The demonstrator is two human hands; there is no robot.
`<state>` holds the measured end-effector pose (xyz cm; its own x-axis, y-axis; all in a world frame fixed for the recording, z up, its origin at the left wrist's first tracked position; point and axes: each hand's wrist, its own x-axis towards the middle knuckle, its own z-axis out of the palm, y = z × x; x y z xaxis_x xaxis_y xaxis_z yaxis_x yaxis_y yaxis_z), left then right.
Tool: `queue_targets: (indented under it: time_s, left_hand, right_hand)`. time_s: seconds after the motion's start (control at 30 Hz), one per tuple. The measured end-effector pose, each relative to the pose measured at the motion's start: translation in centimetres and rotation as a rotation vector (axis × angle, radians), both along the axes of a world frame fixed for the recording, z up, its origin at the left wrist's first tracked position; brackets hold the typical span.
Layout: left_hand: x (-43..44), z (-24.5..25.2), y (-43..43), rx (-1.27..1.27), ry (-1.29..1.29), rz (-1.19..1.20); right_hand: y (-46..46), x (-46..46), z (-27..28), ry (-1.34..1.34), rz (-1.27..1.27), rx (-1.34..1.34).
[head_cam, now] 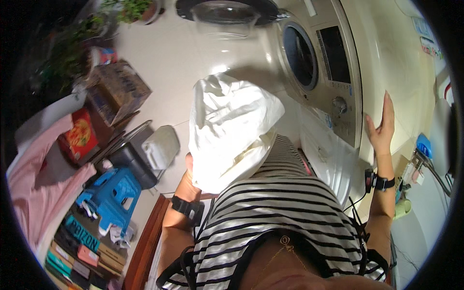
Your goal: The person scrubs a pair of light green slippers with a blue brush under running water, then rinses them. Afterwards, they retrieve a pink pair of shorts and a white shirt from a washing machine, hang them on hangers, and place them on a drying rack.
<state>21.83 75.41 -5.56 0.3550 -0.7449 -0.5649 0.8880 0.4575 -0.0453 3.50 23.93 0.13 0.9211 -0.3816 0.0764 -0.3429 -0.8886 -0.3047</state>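
Note:
A bundled white cloth hangs in front of my torso, with my left hand gripping its lower left side. Most of the left fingers are hidden behind the fabric. My right hand is raised beside the control panel of a front-loading washing machine. Its thumb stands away from the fingers, and nothing is in it. The machine's round door is swung wide, leaving the dark drum opening exposed.
A white plastic basin stands by the machine. On the left are a white jerrycan, a blue plastic stool, a cardboard box, stacked shoe boxes and pink fabric. Potted plants stand farther off.

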Motion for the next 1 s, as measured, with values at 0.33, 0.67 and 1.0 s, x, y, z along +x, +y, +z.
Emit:
queue_targets:
  time_s: [0.33, 0.67, 1.0]
  left_hand:
    - [-5.8, 7.5, 5.3, 0.208, -0.540, 0.346]
    - [-3.3, 12.7, 20.4, 0.337, -0.724, 0.602]
    - [-3.6, 12.6, 18.8, 1.464, -1.513, 0.241]
  right_hand:
    - [16.7, 9.0, -2.2, -0.271, 0.382, 0.513]
    - [25.8, 21.0, 5.8, 0.292, 0.395, 1.775]
    - [36.9, 22.7, 16.4, 0.253, 0.386, 2.694]
